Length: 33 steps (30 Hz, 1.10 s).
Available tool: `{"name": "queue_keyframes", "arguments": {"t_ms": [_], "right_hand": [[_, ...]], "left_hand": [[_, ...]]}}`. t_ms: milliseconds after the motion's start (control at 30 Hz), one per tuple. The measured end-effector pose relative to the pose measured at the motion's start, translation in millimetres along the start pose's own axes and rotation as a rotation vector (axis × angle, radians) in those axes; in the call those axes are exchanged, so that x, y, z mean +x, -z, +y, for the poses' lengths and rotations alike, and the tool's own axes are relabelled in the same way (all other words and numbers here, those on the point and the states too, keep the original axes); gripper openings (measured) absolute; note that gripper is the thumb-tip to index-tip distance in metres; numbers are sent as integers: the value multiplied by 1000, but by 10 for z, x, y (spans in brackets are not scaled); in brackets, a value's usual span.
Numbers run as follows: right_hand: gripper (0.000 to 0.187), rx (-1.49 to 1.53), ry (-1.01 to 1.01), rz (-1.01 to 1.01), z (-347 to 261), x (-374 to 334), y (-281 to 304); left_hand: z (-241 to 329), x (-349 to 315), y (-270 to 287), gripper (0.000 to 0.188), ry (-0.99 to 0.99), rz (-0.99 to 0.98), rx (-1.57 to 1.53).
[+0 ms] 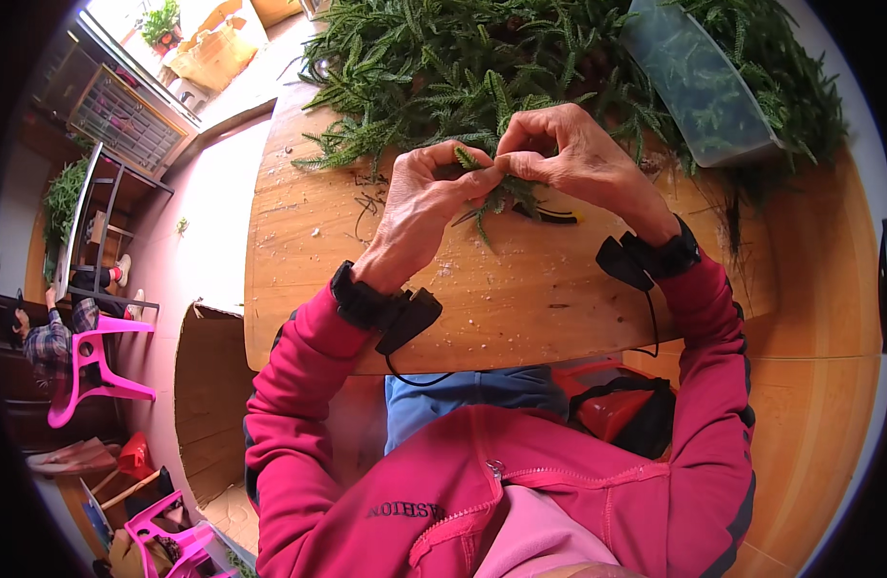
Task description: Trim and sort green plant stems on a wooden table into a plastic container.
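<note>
Above the wooden table, my two hands meet with their fingertips nearly touching. A small green artificial pine sprig (502, 197) is pinched between them, its needled tips hanging below the fingers. My left hand (429, 188) closes thumb and forefinger on it, and one green tip pokes up by the thumb. From the other side my right hand (583, 159) grips it with thumb and curled forefinger; the exact joint is hidden by the fingers. Just beneath lies a tool with yellow-and-black handles (559, 217), partly covered by the sprig. Black straps with small boxes circle both wrists.
A large heap of green pine sprigs (443, 67) covers the table's far side. On it leans a translucent plastic bin (699, 91). Crumbs dot the wooden table (521, 308). A cardboard box (212, 395) stands at left; beyond, another person sits near a pink chair (102, 371).
</note>
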State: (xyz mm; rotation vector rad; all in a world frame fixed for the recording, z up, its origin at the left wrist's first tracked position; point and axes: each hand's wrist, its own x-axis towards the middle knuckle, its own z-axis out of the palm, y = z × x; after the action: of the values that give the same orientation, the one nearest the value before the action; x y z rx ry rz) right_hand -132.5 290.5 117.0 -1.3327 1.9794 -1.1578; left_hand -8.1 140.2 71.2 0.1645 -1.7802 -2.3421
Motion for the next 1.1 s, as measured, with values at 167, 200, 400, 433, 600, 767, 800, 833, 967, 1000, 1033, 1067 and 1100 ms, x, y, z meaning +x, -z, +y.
{"name": "queue_keyframes", "arguments": {"t_ms": [167, 200, 400, 433, 600, 767, 800, 833, 967, 1000, 1033, 1067, 1100], "right_hand": [[10, 76, -18, -19, 60, 33, -19], [12, 116, -26, -42, 95, 45, -21], [17, 162, -18, -30, 128, 41, -3], [18, 143, -4, -9, 118, 42, -10], [19, 94, -6, 53, 53, 9, -29], [19, 57, -6, 56, 118, 43, -35], [19, 56, -5, 54, 115, 45, -41], [19, 61, 10, 56, 112, 45, -48], [19, 61, 38, 83, 91, 38, -66], [19, 51, 37, 107, 79, 37, -68], [19, 40, 36, 131, 65, 35, -71], [19, 40, 37, 130, 45, 29, -79], [18, 10, 62, 161, 18, 20, -93]], "left_hand": [[-26, 26, 44, 5, -38, -22, -47], [-28, 25, 34, 5, -36, -25, -45], [58, -30, -33, 9, -91, -55, -56], [68, -30, -34, 11, -90, -63, -71], [30, -22, -44, 15, -165, -69, 94], [33, -16, -64, 15, -245, -58, 185], [31, -24, -70, 15, -256, -59, 212], [30, -30, -72, 15, -267, -60, 239], [37, -17, -59, 14, -333, -31, 257], [34, -17, -60, 14, -334, -31, 257], [27, -18, -62, 14, -343, 1, 253], [20, -20, -63, 13, -352, 33, 249], [16, -22, -64, 13, -360, 65, 246]]}}
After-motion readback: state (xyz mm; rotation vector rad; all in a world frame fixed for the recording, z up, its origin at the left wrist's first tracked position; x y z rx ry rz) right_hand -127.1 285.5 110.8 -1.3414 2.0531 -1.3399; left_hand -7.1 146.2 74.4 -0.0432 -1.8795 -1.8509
